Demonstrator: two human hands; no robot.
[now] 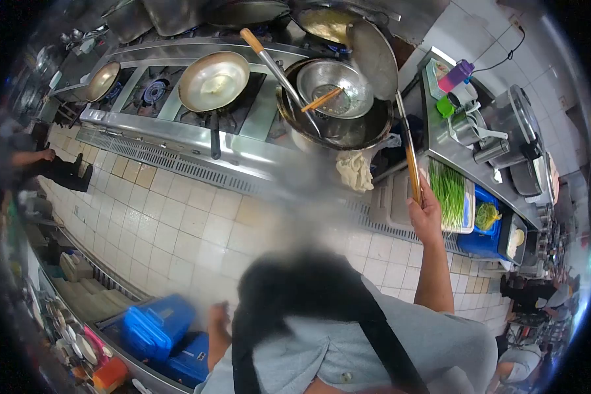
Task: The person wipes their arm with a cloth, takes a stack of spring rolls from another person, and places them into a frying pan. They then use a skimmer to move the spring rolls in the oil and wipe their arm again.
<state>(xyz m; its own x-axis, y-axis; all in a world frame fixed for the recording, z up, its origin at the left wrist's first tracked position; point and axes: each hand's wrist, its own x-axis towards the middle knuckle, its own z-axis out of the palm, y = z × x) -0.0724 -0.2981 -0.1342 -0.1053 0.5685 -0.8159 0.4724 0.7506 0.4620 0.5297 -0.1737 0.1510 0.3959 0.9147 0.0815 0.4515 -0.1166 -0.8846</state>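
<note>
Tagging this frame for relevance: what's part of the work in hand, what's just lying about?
Likely in use:
- wide round utensil, its handle in the right hand
- wok below it
- metal bowl and sticks at the wok

Apparently just lying about:
- purple bottle
- green stalks
- cloth
- blue bin

The floor (157,223) is a grid of cream tiles, some tan. At right of centre, the long-handled tool (412,161) has a golden-brown grip; the leafy stalks (446,197) nearby are bright green. In the upper right, the bottle (456,76) is purple, the cup (447,105) vivid green. The stove (236,148) is silver-grey, the hanging cloth (355,171) cream. Lower down, the shirt (440,341) is pale grey-blue, the strap (391,354) black, the lidded bin (157,325) bright blue.
</note>
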